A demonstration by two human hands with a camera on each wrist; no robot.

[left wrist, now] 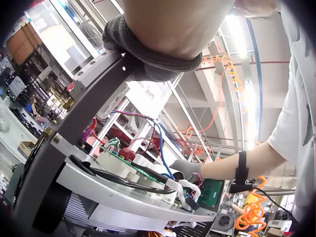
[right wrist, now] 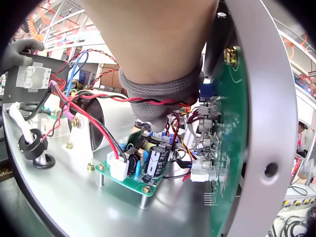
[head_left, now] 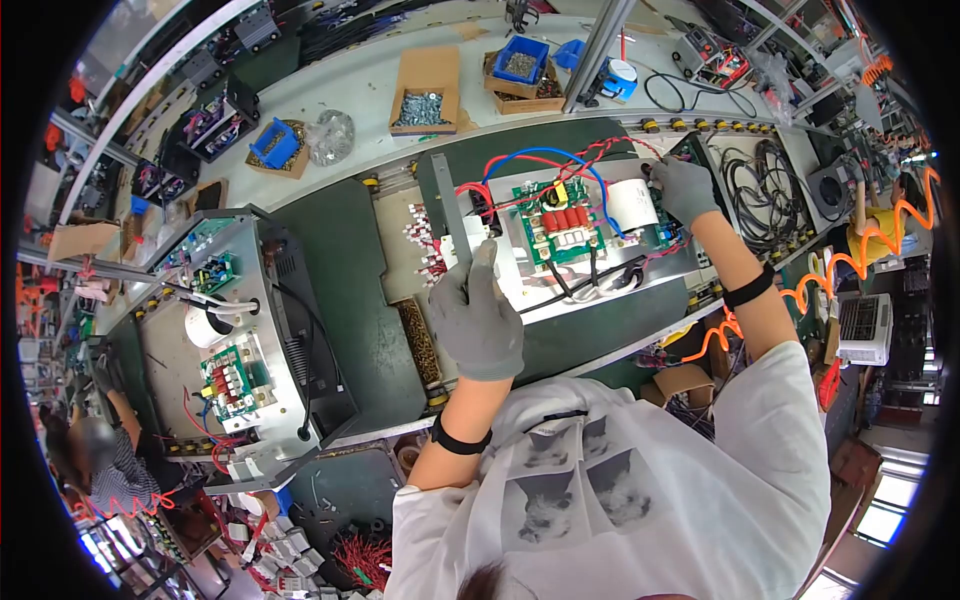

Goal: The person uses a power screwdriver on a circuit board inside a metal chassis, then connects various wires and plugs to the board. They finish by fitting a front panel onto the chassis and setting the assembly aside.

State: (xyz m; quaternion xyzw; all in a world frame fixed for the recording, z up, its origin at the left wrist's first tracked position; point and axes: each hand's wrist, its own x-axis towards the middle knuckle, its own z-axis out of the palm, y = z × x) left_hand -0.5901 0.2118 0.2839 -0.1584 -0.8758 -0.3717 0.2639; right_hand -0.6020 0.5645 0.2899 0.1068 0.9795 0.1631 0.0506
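Note:
My gloved left hand (head_left: pixel 478 318) grips the end of a dark metal panel (head_left: pixel 443 195) standing at the left side of an open metal chassis (right wrist: pixel 123 217). In the left wrist view, the glove (left wrist: pixel 148 64) wraps over the panel's top. My gloved right hand (head_left: pixel 686 190) reaches in at the chassis's other end, beside a white cylinder (head_left: pixel 632 206). Its fingers are close to the plugs of an upright green circuit board (right wrist: pixel 229 148); I cannot tell whether they pinch anything. A red-and-black twisted wire (right wrist: pixel 143 100) crosses in front of that glove. Below sits a small circuit board (right wrist: pixel 133 182).
A second, similar chassis (head_left: pixel 285 370) stands to the left on the line. Across the bench are a cardboard box of screws (head_left: pixel 424 95) and blue bins (head_left: pixel 520 62). Black cables (head_left: pixel 765 195) lie coiled to the right. An orange coiled hose (head_left: pixel 810 275) hangs near my right arm.

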